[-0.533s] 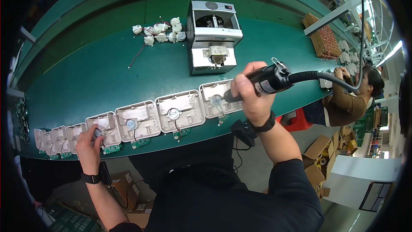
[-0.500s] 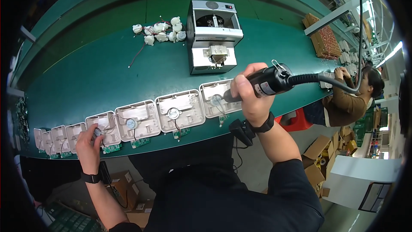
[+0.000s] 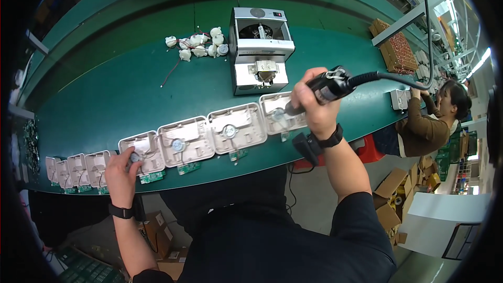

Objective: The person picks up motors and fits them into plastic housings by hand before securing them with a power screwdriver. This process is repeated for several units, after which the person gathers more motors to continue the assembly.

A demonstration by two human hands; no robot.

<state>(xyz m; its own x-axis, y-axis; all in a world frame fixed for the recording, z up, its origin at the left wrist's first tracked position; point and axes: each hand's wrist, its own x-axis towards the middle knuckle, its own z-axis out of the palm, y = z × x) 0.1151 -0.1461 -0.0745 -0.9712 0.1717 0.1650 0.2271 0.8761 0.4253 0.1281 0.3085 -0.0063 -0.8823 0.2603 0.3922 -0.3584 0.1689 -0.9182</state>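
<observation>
Curled at the near left part of a white plastic housing, my left hand has its fingertips and thumb about a small round disc part inside it. Housings with similar discs and wires stand in a curved row along the near table edge, with green circuit boards hanging out on the near side. My right hand is wrapped round a black electric screwdriver, tilted with its tip end over the rightmost housing. The bit and its contact point are blurred.
A grey and black machine stands beyond the row, with a pile of white round parts with wires to its left. The screwdriver's cable runs up right. A person works at the far right, near a brown box.
My left hand and the housing at it have moved right, and the housings to its right have shifted the same way. The screwdriver in my right hand has moved slightly right.
</observation>
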